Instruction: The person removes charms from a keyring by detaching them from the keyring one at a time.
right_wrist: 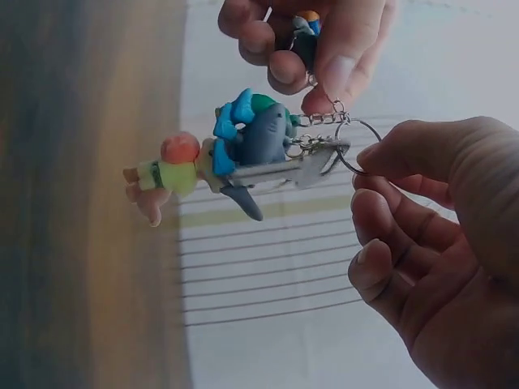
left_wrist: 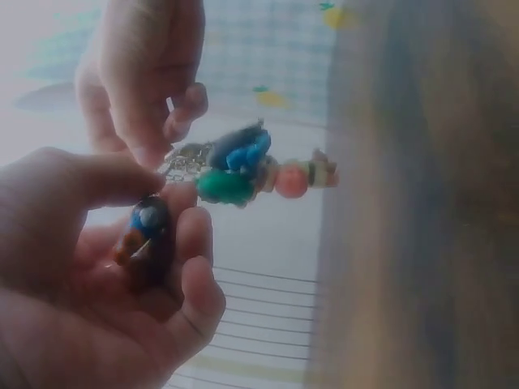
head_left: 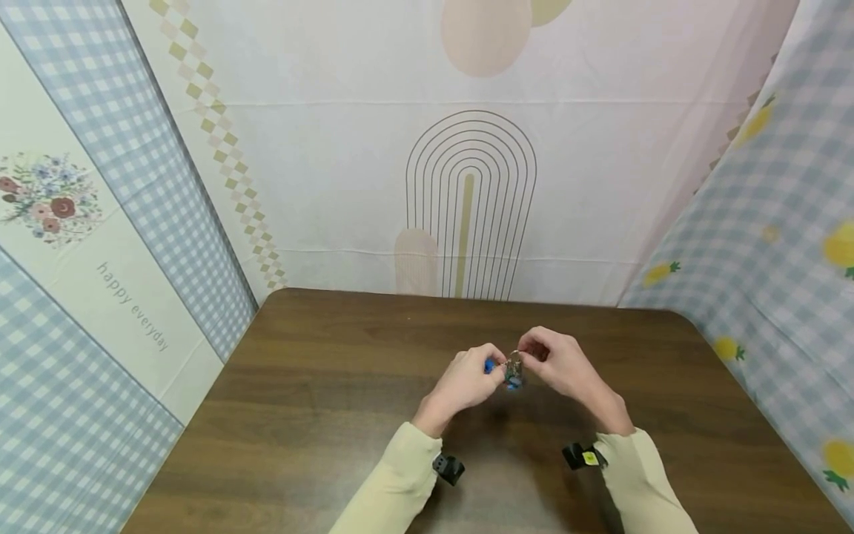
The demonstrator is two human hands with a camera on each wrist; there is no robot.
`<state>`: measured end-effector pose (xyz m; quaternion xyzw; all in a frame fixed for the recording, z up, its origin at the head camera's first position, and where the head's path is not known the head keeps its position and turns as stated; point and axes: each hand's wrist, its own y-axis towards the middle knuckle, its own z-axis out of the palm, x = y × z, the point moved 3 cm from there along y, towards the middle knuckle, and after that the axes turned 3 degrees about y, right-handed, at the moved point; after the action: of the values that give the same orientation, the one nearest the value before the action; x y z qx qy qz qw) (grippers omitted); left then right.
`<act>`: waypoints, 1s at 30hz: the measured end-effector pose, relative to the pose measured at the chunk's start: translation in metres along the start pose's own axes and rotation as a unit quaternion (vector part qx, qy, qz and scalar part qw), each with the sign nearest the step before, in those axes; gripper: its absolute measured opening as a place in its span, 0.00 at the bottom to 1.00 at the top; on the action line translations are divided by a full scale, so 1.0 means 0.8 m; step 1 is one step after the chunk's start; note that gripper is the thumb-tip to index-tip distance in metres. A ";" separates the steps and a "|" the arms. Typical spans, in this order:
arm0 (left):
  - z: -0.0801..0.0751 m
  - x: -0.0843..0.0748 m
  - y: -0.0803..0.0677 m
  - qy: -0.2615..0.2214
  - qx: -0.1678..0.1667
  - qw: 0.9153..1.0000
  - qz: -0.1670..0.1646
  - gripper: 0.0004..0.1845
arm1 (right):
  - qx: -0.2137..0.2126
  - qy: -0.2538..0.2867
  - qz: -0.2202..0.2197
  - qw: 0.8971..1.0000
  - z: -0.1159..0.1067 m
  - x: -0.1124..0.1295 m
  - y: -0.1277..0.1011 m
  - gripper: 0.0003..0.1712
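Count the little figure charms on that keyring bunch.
4 at least: a dark charm held in the left hand; a grey shark, a blue figure and an orange-headed figure dangling from the ring gripped by the right hand. Others may hide behind.

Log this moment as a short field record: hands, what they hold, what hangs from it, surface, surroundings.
left hand: pinches a small dark charm between thumb and curled fingers
right hand: pinches the metal key ring
hanging cluster: grey shark charm, blue and green pieces, a small doll figure, short chains
position: held in the air above the table, between both hands
surface: dark wooden table
surroundings: patterned cloth backdrop on three sides
sleeves: pale yellow
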<state>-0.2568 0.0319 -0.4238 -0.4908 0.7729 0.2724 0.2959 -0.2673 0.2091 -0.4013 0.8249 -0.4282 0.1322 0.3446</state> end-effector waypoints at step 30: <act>-0.088 -0.062 -0.046 -0.043 -0.071 0.987 0.136 0.03 | -0.084 0.042 -0.147 0.985 -0.059 0.111 0.009 0.05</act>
<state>-0.2196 -0.0022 -0.3453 -0.3887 0.7977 0.3851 0.2536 -0.2161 0.1838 -0.3183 0.8408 -0.2973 0.0784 0.4456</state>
